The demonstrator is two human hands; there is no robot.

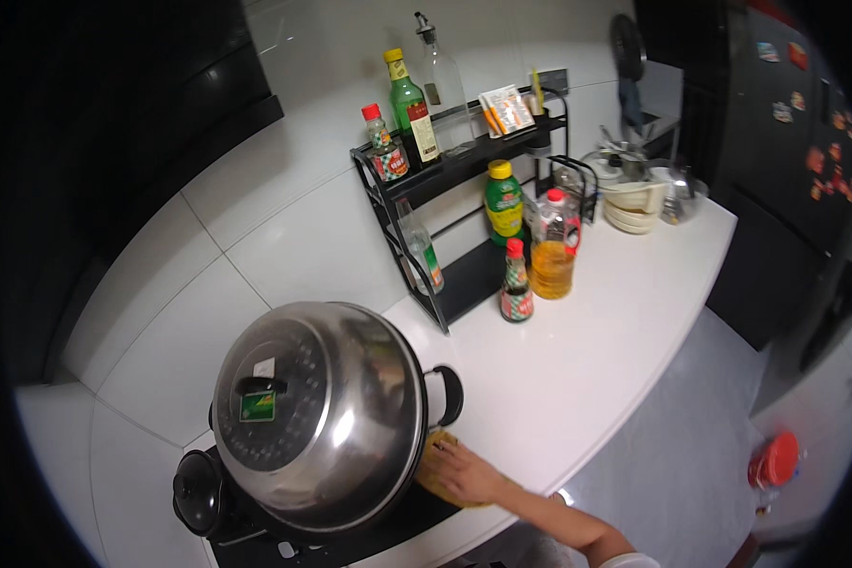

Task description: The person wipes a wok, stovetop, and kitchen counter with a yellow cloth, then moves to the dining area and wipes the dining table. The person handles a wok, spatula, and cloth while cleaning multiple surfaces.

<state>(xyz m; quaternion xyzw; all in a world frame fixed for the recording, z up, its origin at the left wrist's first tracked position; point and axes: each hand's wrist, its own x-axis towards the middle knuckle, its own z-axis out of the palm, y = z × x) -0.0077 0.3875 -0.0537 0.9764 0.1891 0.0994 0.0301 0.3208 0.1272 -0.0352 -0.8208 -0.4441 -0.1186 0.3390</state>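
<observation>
My right hand (465, 474) reaches in from the lower right and presses palm down on a yellow cloth (437, 490). The cloth lies where the white countertop (539, 397) meets the black cooktop (426, 505). Close beside my fingers stands a large pot on the cooktop, covered by a domed steel lid (355, 405). One black side handle (453, 396) of the pot sticks out just above the cloth. A smaller black lidded pot (199, 493) sits behind it at the left. My left hand is out of view.
A black two-tier rack (461, 280) holds several bottles. In front stand a red-capped sauce bottle (517, 291) and an oil jug (552, 266). Stacked pale bowls (632, 209) occupy the counter's far end. A dark range hood (184, 92) overhangs the upper left. A red bucket (777, 458) is on the floor.
</observation>
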